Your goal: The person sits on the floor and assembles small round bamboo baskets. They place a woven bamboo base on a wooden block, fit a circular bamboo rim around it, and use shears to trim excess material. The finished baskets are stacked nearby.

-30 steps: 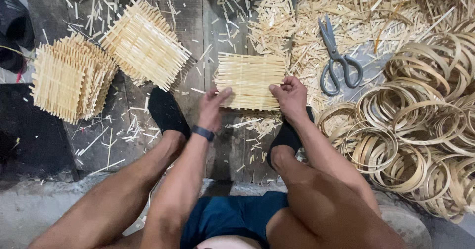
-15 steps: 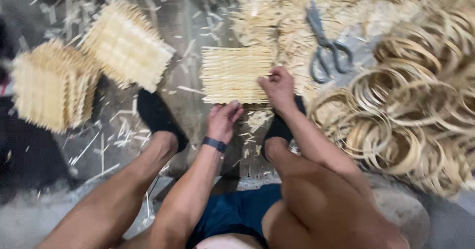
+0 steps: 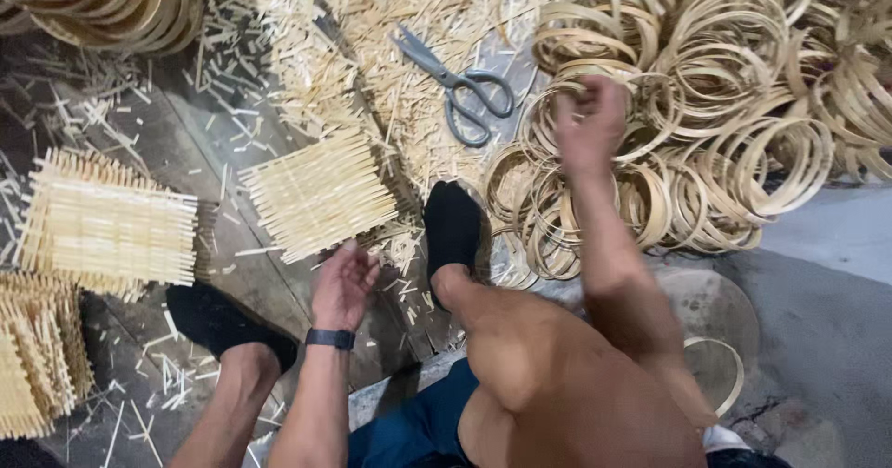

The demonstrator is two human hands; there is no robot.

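Note:
A small square woven bamboo mat (image 3: 316, 194) lies on the dark plank floor in front of me. My left hand (image 3: 344, 287), with a dark wristband, rests palm up just below the mat's near edge, fingers apart and holding nothing. My right hand (image 3: 590, 129) is stretched out to the right over a big heap of thin bamboo rings (image 3: 734, 152). Its fingers curl down among the rings, but motion blur hides whether they grip one. My feet in black socks (image 3: 455, 226) sit either side of the mat.
Grey scissors (image 3: 460, 92) lie on a pile of bamboo slivers (image 3: 362, 50) beyond the mat. More woven mats (image 3: 107, 217) are stacked at the left. Further rings (image 3: 111, 3) fill the top left corner. One ring (image 3: 715, 375) lies by my right knee.
My right hand has left the mat and swung right to the ring heap. My left hand has drawn back off the mat and turned open. The view has shifted right.

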